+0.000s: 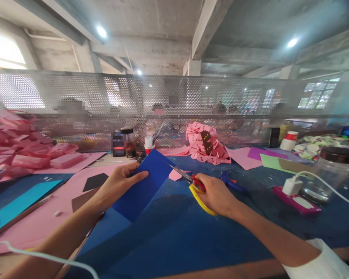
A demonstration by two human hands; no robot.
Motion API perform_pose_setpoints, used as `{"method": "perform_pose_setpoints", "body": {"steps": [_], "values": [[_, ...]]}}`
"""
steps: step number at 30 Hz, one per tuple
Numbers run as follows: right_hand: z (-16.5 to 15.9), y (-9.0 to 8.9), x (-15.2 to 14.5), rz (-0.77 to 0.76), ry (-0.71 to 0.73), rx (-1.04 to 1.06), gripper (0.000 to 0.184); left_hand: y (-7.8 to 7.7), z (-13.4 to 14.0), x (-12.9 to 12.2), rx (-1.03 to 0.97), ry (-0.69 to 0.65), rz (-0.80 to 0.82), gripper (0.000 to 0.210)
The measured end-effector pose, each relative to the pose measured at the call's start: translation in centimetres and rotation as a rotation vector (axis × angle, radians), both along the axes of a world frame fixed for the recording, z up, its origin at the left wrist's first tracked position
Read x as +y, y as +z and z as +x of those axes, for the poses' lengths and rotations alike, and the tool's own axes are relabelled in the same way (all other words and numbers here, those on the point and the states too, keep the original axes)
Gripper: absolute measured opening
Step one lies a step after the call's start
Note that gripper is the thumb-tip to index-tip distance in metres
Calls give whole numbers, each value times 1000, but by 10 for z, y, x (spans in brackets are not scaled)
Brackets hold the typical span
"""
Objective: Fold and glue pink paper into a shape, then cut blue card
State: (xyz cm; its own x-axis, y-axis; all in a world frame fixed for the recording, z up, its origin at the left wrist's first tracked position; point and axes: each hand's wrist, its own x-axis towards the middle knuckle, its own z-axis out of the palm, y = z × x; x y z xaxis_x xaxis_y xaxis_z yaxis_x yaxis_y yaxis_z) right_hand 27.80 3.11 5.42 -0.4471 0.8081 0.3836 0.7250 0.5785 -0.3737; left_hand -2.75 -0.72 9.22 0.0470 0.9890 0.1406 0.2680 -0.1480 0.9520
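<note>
My left hand (124, 182) pinches a sheet of blue paper (149, 186) by its left edge, holding it tilted above the dark blue table. In my right hand (216, 192) is a pair of scissors (200, 195) with one red and one yellow handle. The scissor blades point up and left, and their tips are at the right edge of the blue sheet. Whether the tips touch the paper, I cannot tell. Just behind the blades lies a small pink paper piece (176, 175). A dark blue object (231, 183) lies to the right, beyond my right hand.
Pink folded paper shapes (31, 143) are heaped at left. Behind stand a jar (130, 143), a cup (149, 145) and a pink dotted paper pile (206, 143). To the right are a glass jar (328, 174) and a white charger (291, 186) with its cable. A perforated metal screen (174, 93) borders the back.
</note>
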Motion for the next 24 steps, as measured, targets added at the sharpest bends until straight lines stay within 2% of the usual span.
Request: {"method": "perform_pose_setpoints", "body": {"steps": [24], "values": [[-1,2,-3,-55,-26,-14,17,4,3,-2,59,28,15,40]]}}
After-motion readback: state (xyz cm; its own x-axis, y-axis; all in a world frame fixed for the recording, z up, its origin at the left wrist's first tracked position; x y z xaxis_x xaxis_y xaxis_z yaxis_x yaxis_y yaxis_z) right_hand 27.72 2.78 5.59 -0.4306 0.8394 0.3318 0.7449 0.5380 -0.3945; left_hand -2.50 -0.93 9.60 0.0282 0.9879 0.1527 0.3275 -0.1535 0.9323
